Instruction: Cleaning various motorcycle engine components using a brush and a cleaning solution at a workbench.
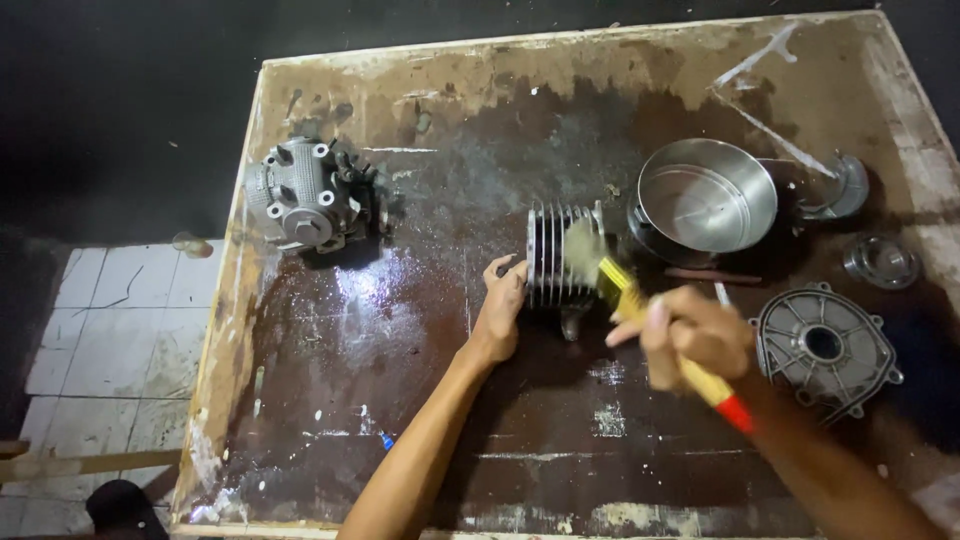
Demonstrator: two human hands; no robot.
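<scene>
The finned engine cylinder (560, 258) lies on its side near the middle of the wet, stained wooden board (400, 400). Its cooling fins stand as upright plates, so its long axis runs roughly from 9 to 3 o'clock. Its lower edge and right end are partly hidden by the brush and by shadow, and the bore cannot be made out.

At the cylinder's 9 o'clock, the left hand (500, 315) presses against the finned end with fingers curled on the rim, steadying it; the fingertips themselves are hard to see against the dark metal.

At 4 o'clock from the cylinder, the right hand (695, 335) is wrapped tight around the yellow handle of a paintbrush (640, 310). The brush's long axis slants from the red handle tip at 5 o'clock up to the bristles at 11 o'clock. The bristles are motion-blurred over the cylinder's top right, so whether they touch is unclear. The hand is blurred too.

At 2 o'clock from the cylinder stands a round steel pan (706, 195), just beside it. A ribbed engine cover (825, 350) lies at 4 o'clock, behind the right hand. A small glass cup (880, 260) sits at 3 o'clock near the board's edge. Well apart at 10 o'clock rests a cylinder head (305, 195).
</scene>
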